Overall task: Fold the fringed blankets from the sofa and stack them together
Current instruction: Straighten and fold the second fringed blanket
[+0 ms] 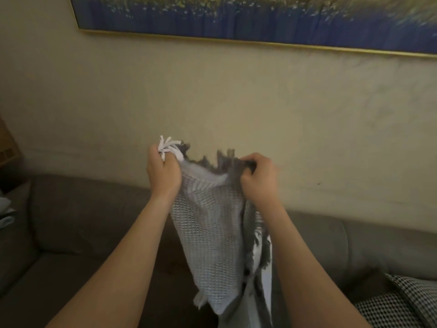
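Observation:
A grey and white woven blanket [212,233] with fringed edges hangs in the air in front of the brown sofa [82,221]. My left hand [163,171] grips its upper left corner, where white fringe sticks up out of the fist. My right hand [259,176] grips the top edge a short way to the right, among dark grey fringe. The cloth sags between the two hands and narrows downward, its lower end dropping out of view at the bottom of the frame.
A black and white checked cushion [397,301] lies on the sofa seat at the lower right. Pale cloth [6,211] shows at the far left edge. A gold-framed blue painting [260,17] hangs on the beige wall behind.

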The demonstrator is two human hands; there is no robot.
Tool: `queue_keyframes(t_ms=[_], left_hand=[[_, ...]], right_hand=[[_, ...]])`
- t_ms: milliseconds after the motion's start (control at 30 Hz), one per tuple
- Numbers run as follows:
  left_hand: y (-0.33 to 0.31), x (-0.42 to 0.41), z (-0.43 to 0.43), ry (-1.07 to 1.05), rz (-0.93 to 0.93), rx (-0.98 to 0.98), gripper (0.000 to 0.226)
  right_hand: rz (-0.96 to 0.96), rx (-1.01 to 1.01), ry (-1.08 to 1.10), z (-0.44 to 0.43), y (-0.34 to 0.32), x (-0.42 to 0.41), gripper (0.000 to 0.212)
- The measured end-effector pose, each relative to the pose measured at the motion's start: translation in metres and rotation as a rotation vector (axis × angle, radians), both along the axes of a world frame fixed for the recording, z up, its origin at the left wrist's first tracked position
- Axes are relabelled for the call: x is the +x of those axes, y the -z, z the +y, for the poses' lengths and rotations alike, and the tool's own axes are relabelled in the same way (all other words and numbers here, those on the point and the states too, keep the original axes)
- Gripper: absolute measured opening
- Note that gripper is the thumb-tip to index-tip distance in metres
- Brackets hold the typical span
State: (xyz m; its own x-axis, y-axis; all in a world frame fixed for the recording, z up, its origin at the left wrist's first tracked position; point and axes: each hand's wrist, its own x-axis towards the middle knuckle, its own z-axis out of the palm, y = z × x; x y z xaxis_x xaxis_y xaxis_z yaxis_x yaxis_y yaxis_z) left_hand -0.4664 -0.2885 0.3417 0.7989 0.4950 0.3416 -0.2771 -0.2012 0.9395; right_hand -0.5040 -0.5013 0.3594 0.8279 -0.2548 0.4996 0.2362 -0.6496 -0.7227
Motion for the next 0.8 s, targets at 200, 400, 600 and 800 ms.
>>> queue_keyframes(t_ms=[200, 400, 600, 800], left_hand=[[0.024, -0.007, 0.001, -0.068, 0.057, 0.033, 0.032], [0.067, -0.006, 0.013, -0.202, 0.241, 0.13, 0.03], [0.089, -0.038, -0.011, 0.079, 0.276, 0.57, 0.058], [0.101, -0.071, -0.043, 0.849, 0.209, 0.432, 0.035]], right_hand=[[0.069, 0.133, 0.049, -0.009, 0.032, -0.01, 0.03], [0.187, 0.088, 0.053, -0.01, 0.066, -0.025, 0.029], [0.227, 0.09, -0.006, 0.001, 0.087, -0.048, 0.027], [0.252, 0.052, -0.043, 0.015, 0.107, -0.063, 0.022]])
